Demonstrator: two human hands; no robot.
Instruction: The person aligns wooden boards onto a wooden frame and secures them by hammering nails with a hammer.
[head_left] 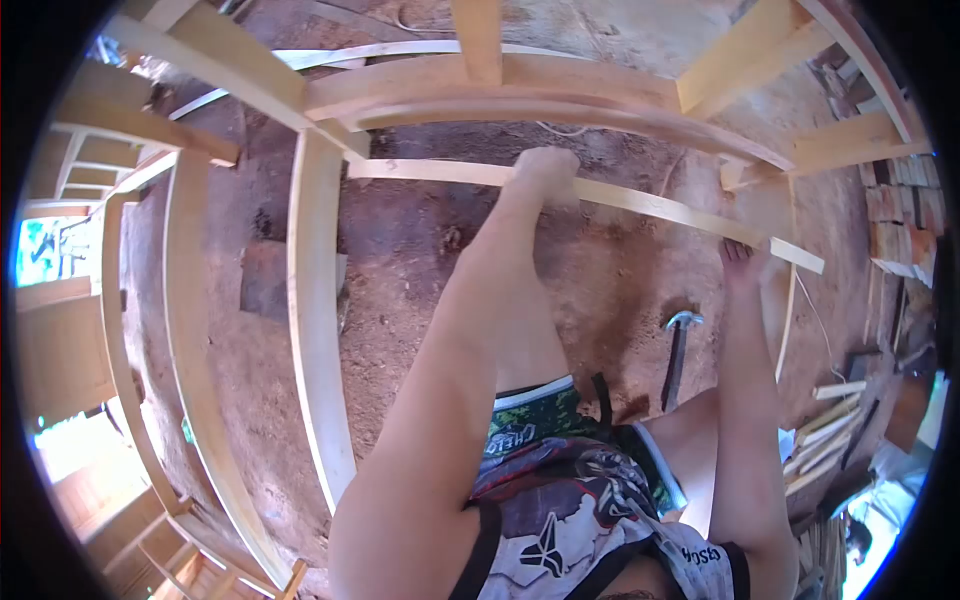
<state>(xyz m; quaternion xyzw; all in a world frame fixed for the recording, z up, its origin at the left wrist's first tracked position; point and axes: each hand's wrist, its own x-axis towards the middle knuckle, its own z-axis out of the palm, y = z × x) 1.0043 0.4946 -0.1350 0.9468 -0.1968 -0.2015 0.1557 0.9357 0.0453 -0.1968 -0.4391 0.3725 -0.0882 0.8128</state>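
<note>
A thin pale wooden slat (650,203) runs across the view beneath a wooden crossbar, its left end close to an upright wooden board. My left hand (546,176) is closed around the slat left of its middle, knuckles up. Near the slat's right end, my right hand (742,262) grips it with the fingers curled at its lower edge. Between my arms, a claw hammer (677,360) with a dark handle and shiny head lies on the dirt floor, touched by neither hand.
A wooden frame surrounds the spot: a crossbar (570,100) ahead and upright boards (315,280) (195,330) at left. Stacked wood pieces (900,215) stand at the far right, with loose sticks (825,440) lower down. A flat dark piece (265,280) lies on the ground.
</note>
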